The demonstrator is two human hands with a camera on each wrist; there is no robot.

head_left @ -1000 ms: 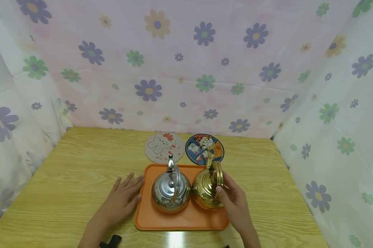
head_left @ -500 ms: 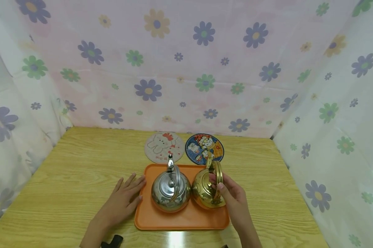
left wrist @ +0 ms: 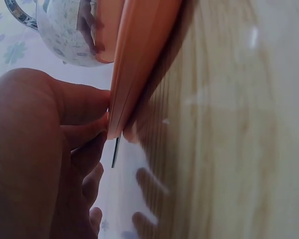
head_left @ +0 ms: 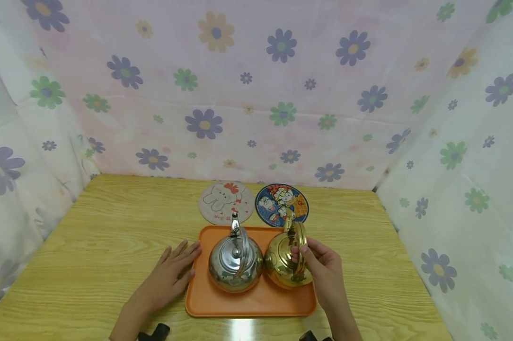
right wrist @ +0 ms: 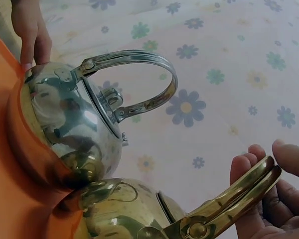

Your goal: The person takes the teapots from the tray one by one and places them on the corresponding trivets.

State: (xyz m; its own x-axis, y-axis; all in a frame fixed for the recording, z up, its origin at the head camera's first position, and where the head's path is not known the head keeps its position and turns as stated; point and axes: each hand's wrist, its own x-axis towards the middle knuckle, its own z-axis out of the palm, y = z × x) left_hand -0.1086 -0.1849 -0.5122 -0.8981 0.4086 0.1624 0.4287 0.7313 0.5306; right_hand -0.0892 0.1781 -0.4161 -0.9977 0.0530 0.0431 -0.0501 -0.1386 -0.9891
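A silver kettle (head_left: 226, 267) and a gold kettle (head_left: 278, 267) stand side by side on an orange tray (head_left: 248, 306), spouts pointing away from me. My right hand (head_left: 328, 270) is at the gold kettle's raised handle (right wrist: 239, 196), with fingers curled through it and the thumb on the near side. At the tray's left edge, my left hand (head_left: 167, 279) rests with fingers extended. Its thumb (left wrist: 84, 102) touches the tray's rim in the left wrist view. Both kettles still sit on the tray.
Behind the tray lie two round mats, a pale one with a rabbit (head_left: 218, 201) and a dark blue cartoon one (head_left: 262, 194). The wooden table (head_left: 111, 222) ends at a floral cloth (head_left: 248, 156). Black objects (head_left: 158, 332) show at the bottom edge.
My right hand's fingers have gone further through the gold kettle's handle and curled round it. The left hand has hardly moved, and the kettles and tray stay put.
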